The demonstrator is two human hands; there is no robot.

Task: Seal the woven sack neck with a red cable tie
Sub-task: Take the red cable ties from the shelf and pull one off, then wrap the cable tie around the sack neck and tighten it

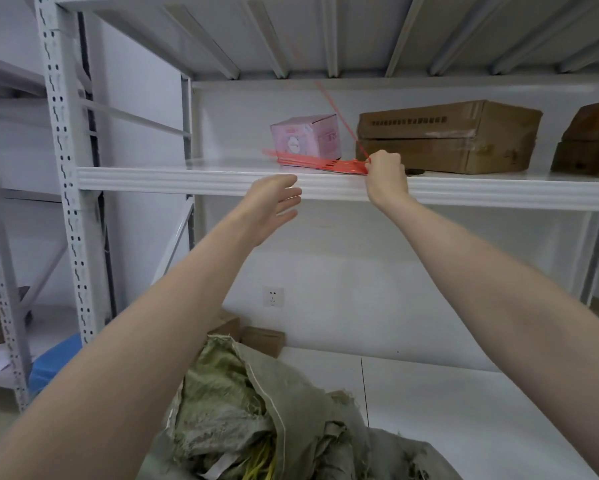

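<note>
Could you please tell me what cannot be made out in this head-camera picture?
1. Head view: the right hand pinches a red cable tie, but its fingertips are hidden behind its own knuckles.
2. The tie's upper end fades into motion blur.
3. The woven sack is cut off by the bottom edge.
4. The print on the pink box is too small to read.

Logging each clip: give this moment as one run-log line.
stage: fetching tie | right hand: pinching one red cable tie from bundle on shelf | left hand: open, free | woven sack: neck open
</note>
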